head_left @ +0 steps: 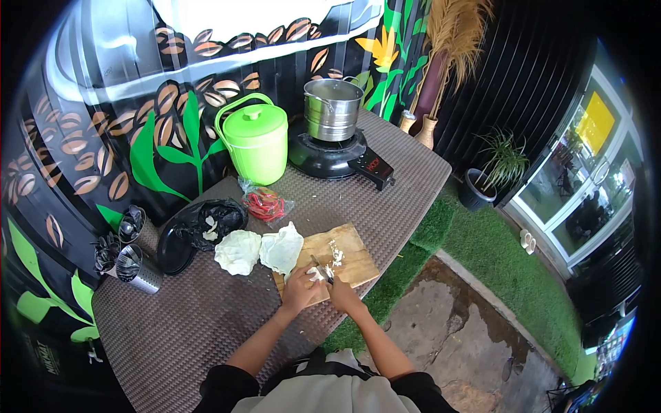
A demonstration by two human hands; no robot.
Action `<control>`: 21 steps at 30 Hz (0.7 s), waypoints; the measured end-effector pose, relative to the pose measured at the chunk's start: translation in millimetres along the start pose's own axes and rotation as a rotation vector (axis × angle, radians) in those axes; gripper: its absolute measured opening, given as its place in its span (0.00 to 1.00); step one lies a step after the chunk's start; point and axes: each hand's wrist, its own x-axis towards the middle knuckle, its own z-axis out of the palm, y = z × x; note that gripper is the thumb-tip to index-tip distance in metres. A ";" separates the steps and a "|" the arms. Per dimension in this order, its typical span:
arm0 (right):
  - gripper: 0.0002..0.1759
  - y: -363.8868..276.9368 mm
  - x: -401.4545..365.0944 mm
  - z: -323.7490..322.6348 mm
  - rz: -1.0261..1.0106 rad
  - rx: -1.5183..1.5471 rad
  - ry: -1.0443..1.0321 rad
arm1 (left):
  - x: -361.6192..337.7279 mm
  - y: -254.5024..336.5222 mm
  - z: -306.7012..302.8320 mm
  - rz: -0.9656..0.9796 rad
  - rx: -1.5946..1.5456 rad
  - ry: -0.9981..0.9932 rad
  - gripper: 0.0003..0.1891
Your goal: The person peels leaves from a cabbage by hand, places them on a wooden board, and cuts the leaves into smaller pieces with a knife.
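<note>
My right hand (345, 297) grips a knife (321, 267), its blade angled over the wooden cutting board (358, 258). Curled against the same board, my left hand (299, 290) holds a pale piece of cabbage (315, 274) close beside the blade. Small chopped bits (337, 253) lie further up the board. Two large pale leaves, apparently cabbage, rest on the table: one leaf (281, 249) touches the board's left edge, and another leaf (237, 252) lies left of it. My fingers partly hide the knife's handle and the piece.
On the woven-pattern table (200, 323) stand a green lidded bucket (256, 141) and a steel pot (333, 113) on a black electric stove (327, 157). Nearer are a bag of red chillies (265, 204), a black plastic bag (224, 215) and metal cutlery holders (141, 270).
</note>
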 end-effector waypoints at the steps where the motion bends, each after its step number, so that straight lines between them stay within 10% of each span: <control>1: 0.19 0.5 -3.8 -3.9 0.021 0.032 -0.046 | -0.5 -0.9 0.6 0.010 0.007 -0.001 0.11; 21: 0.18 -18.2 -25.8 -7.5 0.087 -0.024 -0.049 | -3.6 -8.6 8.7 -0.052 -0.054 0.014 0.12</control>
